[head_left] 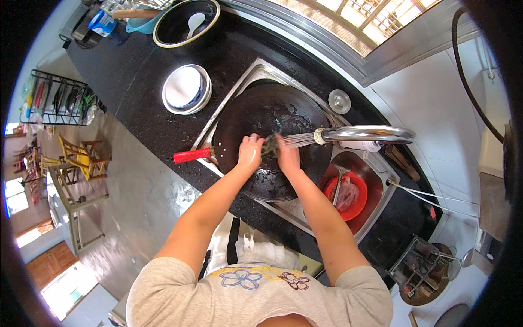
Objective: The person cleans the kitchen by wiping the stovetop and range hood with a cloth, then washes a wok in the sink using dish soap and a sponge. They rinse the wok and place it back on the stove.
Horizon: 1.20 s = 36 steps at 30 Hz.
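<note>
A large black wok [283,106] with a red handle [192,156] lies across the sink, its inside wet. Over it, my left hand [250,152] and my right hand [289,157] are close together. Between them is a crumpled dark grey-green wad [269,146], perhaps a scrubbing pad or cloth; its kind is unclear. The fingers of both hands are closed around it, the right ones slightly blurred. Water [298,140] streams from the chrome faucet [365,134] onto the wad and my right hand.
Stacked bowls [182,87] stand on the black counter at the left. A red basin [357,204] with a plastic bag sits in the right sink bowl. A glass lid or dish [339,101] lies behind the wok. At the far left is a black round tray [169,32] with a white spoon.
</note>
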### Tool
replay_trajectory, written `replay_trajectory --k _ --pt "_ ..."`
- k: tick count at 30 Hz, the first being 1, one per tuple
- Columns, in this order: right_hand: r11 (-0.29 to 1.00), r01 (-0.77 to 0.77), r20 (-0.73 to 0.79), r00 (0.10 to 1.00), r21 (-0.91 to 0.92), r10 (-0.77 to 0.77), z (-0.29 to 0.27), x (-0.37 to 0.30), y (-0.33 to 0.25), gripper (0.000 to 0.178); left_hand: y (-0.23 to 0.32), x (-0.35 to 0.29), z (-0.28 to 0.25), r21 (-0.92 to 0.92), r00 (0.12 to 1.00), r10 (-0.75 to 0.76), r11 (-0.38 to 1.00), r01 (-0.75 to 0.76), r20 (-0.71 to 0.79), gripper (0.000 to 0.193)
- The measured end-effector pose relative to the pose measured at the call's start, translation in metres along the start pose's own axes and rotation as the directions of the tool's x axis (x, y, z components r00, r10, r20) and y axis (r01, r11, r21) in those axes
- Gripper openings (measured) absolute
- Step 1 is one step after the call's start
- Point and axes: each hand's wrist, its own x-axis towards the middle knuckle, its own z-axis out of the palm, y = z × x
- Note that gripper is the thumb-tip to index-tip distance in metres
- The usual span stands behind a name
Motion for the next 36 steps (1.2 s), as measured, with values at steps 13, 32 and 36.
replay_trajectory --k 13,32,36 --pt "0.779 0.129 -0.185 0.983 0.613 -0.017 -0.058 0.006 -0.098 0.008 0.021 0.03 0.05 -0.67 0.577 -0.438 -0.688 0.278 0.689 0.036" --pt "0.982 -0.083 -0.364 0.921 0.17 0.141 -0.026 0.038 -0.003 0.028 0.015 0.009 0.001 -0.701 0.909 -0.381 0.603 0.382 0.167 0.031" --pt "0.913 -0.31 -0.282 0.93 -0.266 0.234 0.029 0.002 -0.003 0.026 0.017 0.0 -0.005 -0.356 0.932 -0.358 0.866 0.352 0.049 0.061"
